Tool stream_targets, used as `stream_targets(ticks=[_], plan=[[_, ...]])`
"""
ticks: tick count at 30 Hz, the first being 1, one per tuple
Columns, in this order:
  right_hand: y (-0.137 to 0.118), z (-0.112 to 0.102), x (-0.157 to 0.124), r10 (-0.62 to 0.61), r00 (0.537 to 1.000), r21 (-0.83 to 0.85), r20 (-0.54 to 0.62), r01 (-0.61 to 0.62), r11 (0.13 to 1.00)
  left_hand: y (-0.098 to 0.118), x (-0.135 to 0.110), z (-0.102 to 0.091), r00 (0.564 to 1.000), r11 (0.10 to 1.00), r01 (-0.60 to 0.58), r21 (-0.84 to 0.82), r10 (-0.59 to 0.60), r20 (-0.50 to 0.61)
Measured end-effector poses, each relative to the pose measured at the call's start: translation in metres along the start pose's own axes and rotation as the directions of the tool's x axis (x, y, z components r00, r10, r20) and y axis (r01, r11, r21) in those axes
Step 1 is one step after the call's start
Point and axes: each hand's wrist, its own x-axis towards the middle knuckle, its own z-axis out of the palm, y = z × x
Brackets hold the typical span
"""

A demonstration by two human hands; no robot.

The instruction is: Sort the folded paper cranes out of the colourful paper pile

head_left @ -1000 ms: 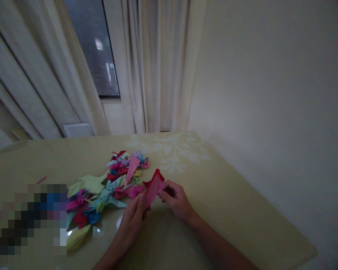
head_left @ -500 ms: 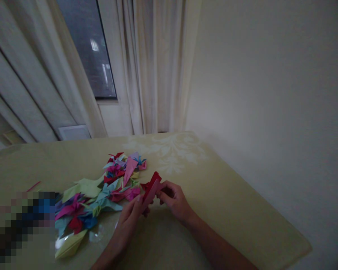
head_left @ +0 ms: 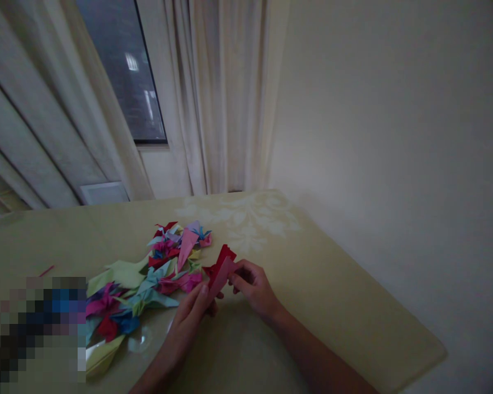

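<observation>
Both my hands hold one folded red paper piece (head_left: 219, 270) just above the yellow-green table (head_left: 312, 284). My left hand (head_left: 193, 312) pinches its lower end with closed fingers. My right hand (head_left: 252, 287) pinches its upper right edge between thumb and fingertips. To the left of the hands lies a pile of folded paper figures (head_left: 148, 276) in pink, blue, green, red and purple, close to my left hand but apart from it.
A pale wall runs along the table's right edge. Cream curtains (head_left: 213, 93) and a dark window (head_left: 119, 65) stand behind the far edge. A blurred patch covers the near left. A thin red scrap (head_left: 46, 270) lies at the far left.
The view has drifted slightly, so everything sits a little further left and up. Both hands keep their pinch on the red paper, and the pile lies as before.
</observation>
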Motion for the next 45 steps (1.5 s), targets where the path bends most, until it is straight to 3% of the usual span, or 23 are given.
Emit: stream_targets(ticks=[7, 14, 19, 26, 31, 35, 40, 43, 45], plan=[[-0.003, 0.004, -0.005, 0.023, 0.999, 0.026, 0.046, -0.024, 0.999, 0.008, 0.002, 0.001, 0.995, 0.991, -0.099, 0.094, 0.099, 0.012], [-0.004, 0.003, -0.004, 0.04, 0.992, 0.042, 0.117, -0.045, 0.998, -0.008, 0.0, 0.005, 0.993, 0.999, -0.042, 0.008, 0.041, 0.109], [0.001, 0.004, -0.005, 0.026, 0.986, 0.062, 0.163, -0.037, 0.997, -0.014, -0.002, 0.005, 0.995, 0.999, -0.031, -0.014, 0.033, 0.098], [0.008, 0.005, -0.004, 0.019, 1.0, -0.097, -0.01, -0.019, 0.995, -0.001, -0.002, 0.006, 0.994, 0.992, -0.109, 0.062, 0.109, -0.006], [0.005, -0.002, 0.003, -0.02, 0.987, -0.068, -0.162, 0.01, 0.998, 0.0, 0.0, 0.008, 0.99, 0.992, -0.129, 0.002, 0.129, -0.051], [0.003, -0.007, 0.006, -0.023, 0.979, -0.038, -0.202, 0.016, 0.999, -0.012, 0.003, 0.007, 0.988, 0.99, -0.134, -0.04, 0.13, -0.089], [0.004, 0.0, 0.001, 0.044, 0.996, 0.027, -0.075, -0.042, 0.999, -0.018, -0.003, 0.008, 0.974, 0.969, -0.165, 0.187, 0.19, -0.126], [0.005, 0.007, -0.004, 0.095, 0.995, 0.045, 0.035, -0.097, 0.994, -0.015, -0.007, 0.011, 0.944, 0.923, -0.259, 0.286, 0.304, -0.129], [0.006, 0.01, -0.007, 0.114, 0.991, 0.053, 0.066, -0.117, 0.992, -0.012, -0.006, 0.012, 0.929, 0.896, -0.327, 0.302, 0.364, -0.074]])
